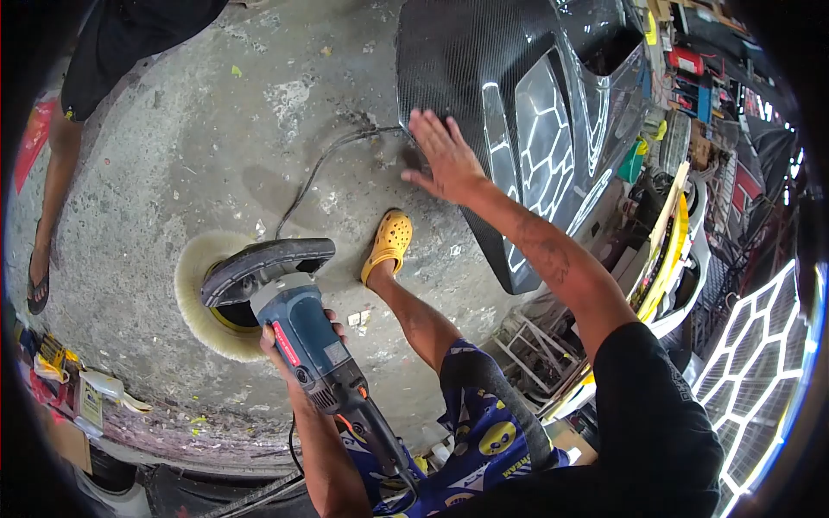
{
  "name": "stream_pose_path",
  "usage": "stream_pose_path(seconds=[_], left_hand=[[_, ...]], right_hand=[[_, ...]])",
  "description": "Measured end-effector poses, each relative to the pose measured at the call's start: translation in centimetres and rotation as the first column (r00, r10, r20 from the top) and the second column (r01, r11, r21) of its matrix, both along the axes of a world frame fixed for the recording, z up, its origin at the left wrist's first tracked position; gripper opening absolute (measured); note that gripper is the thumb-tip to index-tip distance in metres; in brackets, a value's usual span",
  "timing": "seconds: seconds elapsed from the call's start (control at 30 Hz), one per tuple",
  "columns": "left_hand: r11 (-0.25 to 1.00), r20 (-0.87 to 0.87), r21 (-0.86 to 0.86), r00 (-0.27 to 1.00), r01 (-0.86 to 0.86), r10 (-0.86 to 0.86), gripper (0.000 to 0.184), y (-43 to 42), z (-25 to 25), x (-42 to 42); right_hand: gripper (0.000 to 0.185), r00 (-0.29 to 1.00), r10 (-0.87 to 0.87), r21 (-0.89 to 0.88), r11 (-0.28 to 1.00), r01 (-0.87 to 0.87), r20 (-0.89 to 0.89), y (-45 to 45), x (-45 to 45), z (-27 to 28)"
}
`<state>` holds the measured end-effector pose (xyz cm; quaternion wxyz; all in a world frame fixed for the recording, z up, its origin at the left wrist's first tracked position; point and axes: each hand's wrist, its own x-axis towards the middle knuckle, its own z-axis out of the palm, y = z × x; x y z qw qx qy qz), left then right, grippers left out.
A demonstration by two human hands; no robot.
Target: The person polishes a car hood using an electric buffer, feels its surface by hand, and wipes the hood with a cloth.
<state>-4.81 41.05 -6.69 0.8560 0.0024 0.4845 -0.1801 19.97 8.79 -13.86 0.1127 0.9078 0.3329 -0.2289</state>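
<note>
My left hand (pixel 275 352) is wrapped from below around the body of a blue-grey electric polisher (pixel 298 324). The polisher has a black curved handle (pixel 285 252) and a round cream wool pad (pixel 197 293), tilted on its side above the floor. My right hand (pixel 445 155) is stretched out flat with its fingers apart and holds nothing. It is over the near left edge of a glossy black carbon-fibre car panel (pixel 458 65); whether it touches the surface I cannot tell. Hexagonal lights reflect in the panel.
A black cord (pixel 321 164) runs over the concrete floor (pixel 259 112) towards the panel. My foot in a yellow clog (pixel 390 239) stands between polisher and panel. Another person's leg (pixel 59 173) is at the left. A metal frame (pixel 540 354) and piled clutter (pixel 691 129) line the right side.
</note>
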Motion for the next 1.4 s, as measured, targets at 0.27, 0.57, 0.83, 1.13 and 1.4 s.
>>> stream_pose_path(seconds=[0.27,0.57,0.83,1.13,1.4], left_hand=[[1.000,0.040,-0.025,0.999,0.000,0.001,0.101,0.4,-0.4,-0.5],[1.000,-0.003,-0.014,1.000,-0.017,0.017,0.096,0.2,-0.2,0.0],[0.997,0.018,-0.054,0.999,-0.048,0.049,0.095,0.3,-0.1,0.0],[1.000,0.027,-0.018,1.000,-0.003,0.004,0.095,0.6,-0.6,0.1],[1.000,0.008,-0.026,1.000,-0.009,0.009,0.097,0.3,-0.3,0.4]], right_hand=[[0.088,1.000,0.014,0.084,0.996,-0.016,0.022,0.8,1.2,-1.2],[0.087,0.999,-0.012,-0.005,1.000,0.012,0.044,-0.7,0.2,0.0],[0.078,0.991,-0.006,-0.033,0.999,0.010,0.137,-1.5,2.6,-0.3],[0.078,0.994,-0.058,-0.027,0.998,0.061,0.095,-1.5,1.1,-0.1],[0.080,0.994,-0.057,-0.035,0.998,0.060,0.089,-0.7,0.7,-0.2]])
